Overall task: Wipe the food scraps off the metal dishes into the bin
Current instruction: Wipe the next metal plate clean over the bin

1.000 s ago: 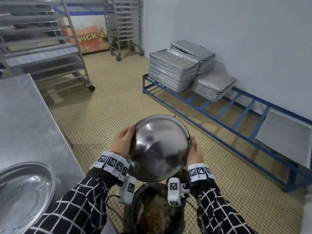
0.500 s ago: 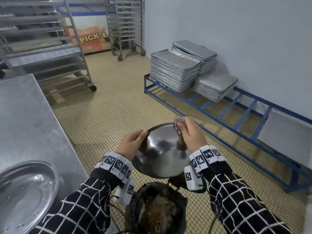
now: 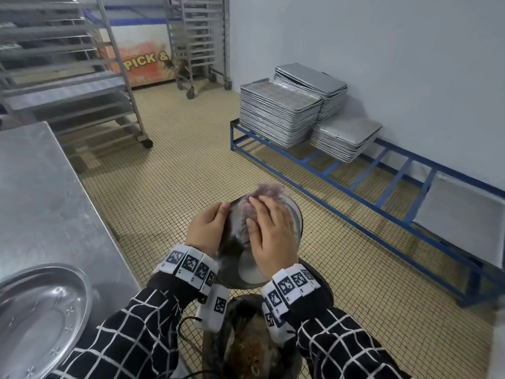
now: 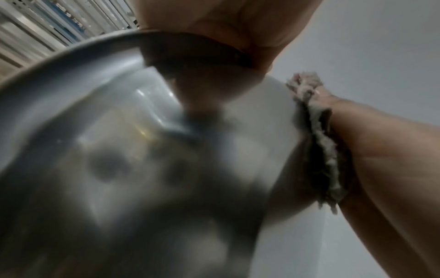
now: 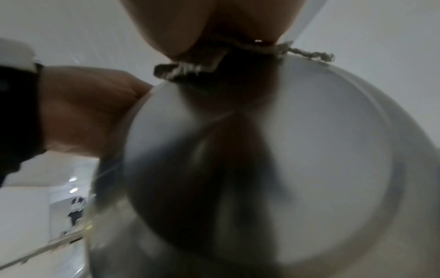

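A round metal dish (image 3: 297,218) is tilted over the dark bin (image 3: 237,307), which holds brown food scraps (image 3: 248,351). My left hand (image 3: 207,228) grips the dish's left rim, thumb inside. My right hand (image 3: 270,236) lies flat inside the dish and presses a grey cloth (image 3: 266,188) against it. The left wrist view shows the dish (image 4: 119,112), the cloth (image 4: 321,131) and my right hand (image 4: 381,150) behind it. Blurred in the right wrist view are the dish (image 5: 309,131), the cloth (image 5: 190,69) under my right palm, and my left hand (image 5: 83,109) at the rim.
A second metal dish (image 3: 41,318) lies on the steel table (image 3: 41,187) at my left. Stacks of baking trays (image 3: 278,113) sit on a low blue frame (image 3: 382,173) along the right wall. Wheeled tray racks (image 3: 68,77) stand at the back on the tiled floor.
The dish has turned from bottom-up to open side facing me. My right hand has left the rim, brought the cloth in and spread flat over it inside the dish.
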